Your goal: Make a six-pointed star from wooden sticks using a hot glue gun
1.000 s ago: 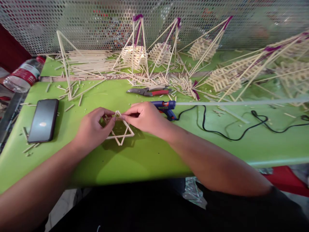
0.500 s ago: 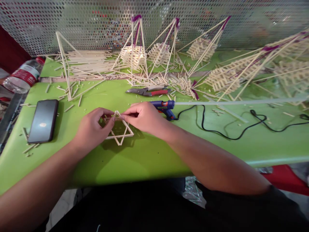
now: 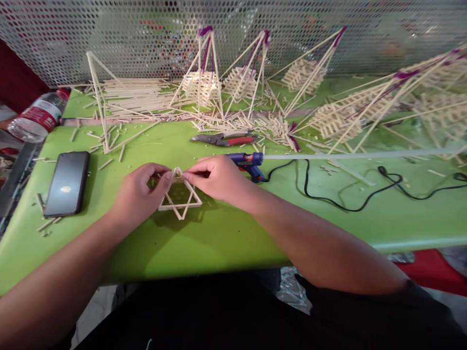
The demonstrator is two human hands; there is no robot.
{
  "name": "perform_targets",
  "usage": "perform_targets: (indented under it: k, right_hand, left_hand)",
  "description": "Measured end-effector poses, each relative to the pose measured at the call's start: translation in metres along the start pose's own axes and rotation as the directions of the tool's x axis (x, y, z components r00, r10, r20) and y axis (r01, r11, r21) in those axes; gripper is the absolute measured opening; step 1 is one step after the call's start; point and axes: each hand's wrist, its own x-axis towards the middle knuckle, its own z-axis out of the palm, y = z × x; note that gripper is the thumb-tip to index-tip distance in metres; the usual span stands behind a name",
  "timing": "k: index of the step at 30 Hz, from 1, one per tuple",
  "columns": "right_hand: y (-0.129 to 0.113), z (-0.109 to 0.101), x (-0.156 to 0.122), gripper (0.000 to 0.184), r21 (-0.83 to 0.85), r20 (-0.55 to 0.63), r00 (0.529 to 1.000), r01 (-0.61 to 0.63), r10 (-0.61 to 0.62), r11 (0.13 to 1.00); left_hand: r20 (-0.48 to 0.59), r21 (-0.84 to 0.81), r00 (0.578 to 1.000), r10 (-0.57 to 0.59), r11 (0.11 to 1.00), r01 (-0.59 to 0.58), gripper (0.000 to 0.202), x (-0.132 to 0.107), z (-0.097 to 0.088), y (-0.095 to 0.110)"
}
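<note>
A six-pointed star frame (image 3: 181, 212) of thin wooden sticks lies on the green table, its near point toward me. My left hand (image 3: 143, 187) pinches its far left part between thumb and index finger. My right hand (image 3: 218, 179) pinches the far right part, close to the star's far tip. Fingers hide some of the far sticks and joints. Just beyond my right hand is a blue glue gun (image 3: 251, 164), partly covered by that hand, with a long clear glue stick (image 3: 350, 155) in its back end.
Red-handled pliers (image 3: 223, 139) lie behind the glue gun. A phone (image 3: 67, 183) and a plastic bottle (image 3: 38, 116) are at left. Loose sticks (image 3: 134, 95) and stick tripods with purple yarn (image 3: 205, 31) line the mesh panel (image 3: 120, 29). A black cord (image 3: 339, 206) winds rightward.
Both hands stay at the star's far part with almost no movement. The whole view has shifted very slightly; the star and tools keep their places.
</note>
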Motion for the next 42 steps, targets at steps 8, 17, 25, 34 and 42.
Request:
perform_targets:
  k: [8, 17, 25, 34, 42]
  right_hand:
    - [-0.007, -0.006, -0.005, 0.031, 0.058, -0.019, 1.000, 0.002, -0.001, 0.998]
    - [-0.022, -0.065, -0.078, 0.046, -0.220, 0.265, 0.963, 0.101, -0.040, 0.970]
    - [0.022, -0.014, -0.089, 0.028, -0.191, 0.008, 0.983, 0.180, -0.182, 0.965]
    - [0.015, -0.010, -0.087, 0.026, -0.298, 0.011, 0.975, 0.217, -0.224, 0.929]
    - [0.014, -0.008, -0.084, 0.024, -0.278, 0.014, 0.970, 0.238, -0.243, 0.931]
  left_hand:
    - [-0.024, 0.049, 1.000, 0.011, 0.999, -0.009, 0.037, -0.003, -0.018, 0.013]
    - [0.150, 0.417, 0.987, 0.058, 0.901, -0.116, 0.061, -0.061, -0.057, 0.008]
    - [0.019, 0.225, 0.999, 0.041, 0.973, -0.044, 0.037, -0.075, -0.024, 0.000]
    - [-0.004, 0.245, 0.995, 0.104, 0.964, -0.100, 0.026, -0.081, -0.022, -0.003]
    - [-0.018, 0.244, 0.996, 0.085, 0.967, -0.078, 0.021, -0.080, -0.021, 0.005]
